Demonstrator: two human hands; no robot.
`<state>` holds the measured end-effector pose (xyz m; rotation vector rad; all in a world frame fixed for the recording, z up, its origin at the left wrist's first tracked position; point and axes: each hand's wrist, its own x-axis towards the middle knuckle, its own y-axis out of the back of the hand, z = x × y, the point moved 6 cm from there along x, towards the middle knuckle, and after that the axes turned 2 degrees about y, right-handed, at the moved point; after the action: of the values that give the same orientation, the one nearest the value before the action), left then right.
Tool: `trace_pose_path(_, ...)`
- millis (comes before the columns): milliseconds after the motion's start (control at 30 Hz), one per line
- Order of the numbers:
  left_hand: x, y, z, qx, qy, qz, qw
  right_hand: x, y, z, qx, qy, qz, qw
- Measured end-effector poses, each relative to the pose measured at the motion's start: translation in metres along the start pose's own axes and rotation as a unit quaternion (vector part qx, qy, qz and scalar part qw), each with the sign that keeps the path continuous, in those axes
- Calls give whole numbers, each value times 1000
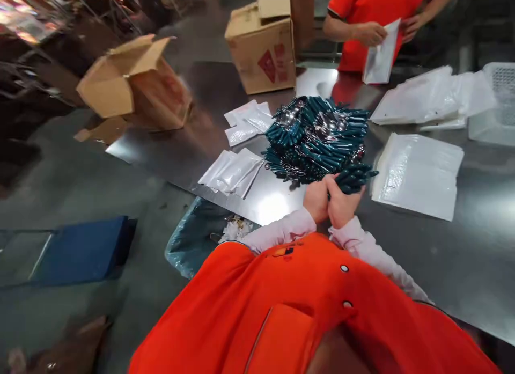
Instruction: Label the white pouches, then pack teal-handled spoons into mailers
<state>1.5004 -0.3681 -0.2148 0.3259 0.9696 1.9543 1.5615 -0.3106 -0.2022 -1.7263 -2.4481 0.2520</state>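
Both my hands meet at the table's near side, around a bundle of dark teal-handled cutlery (354,178). My right hand (344,205) is wrapped round the bundle, its handle ends pointing right. Against it, my left hand (316,198) is closed at the bundle's left end; the part it grips is mostly hidden. Just beyond lies a large heap of teal-handled cutlery (322,143), with shiny metal spoon heads showing among the handles.
White packets (233,170) lie left of the heap, and a stack of white padded envelopes (418,173) lies right. Cartons (261,57) stand along the table's far side. Opposite, a co-worker (374,30) holds a white envelope. A lined bin (193,237) sits below the near edge.
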Motion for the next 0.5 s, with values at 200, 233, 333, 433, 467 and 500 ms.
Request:
trace_pose_path(200, -12, 0, -47, -15, 59, 81, 995, -12, -3, -4, -22, 14, -195, 981)
trace_pose_path(233, -14, 0, -53, -31, 31, 70, 997, -10, 0, -6, -11, 18, -238, 971)
trace_pose_path(333, -24, -12, -66, -65, -66, 0, 996, -13, 3, 4, 8, 8, -396, 918)
trace_pose_path(433, -29, -39, -85, -43, -36, -68, 996, -22, 8, 41, -29, -18, -468, 883)
trace_pose_path(467, -29, -49, -92, -31, -4, -82, 996, -25, 11, 58, -53, -31, -460, 886)
trace_pose_path(500, -30, -58, -99, -22, 25, -92, 995, -29, 16, 76, -76, -48, -445, 891)
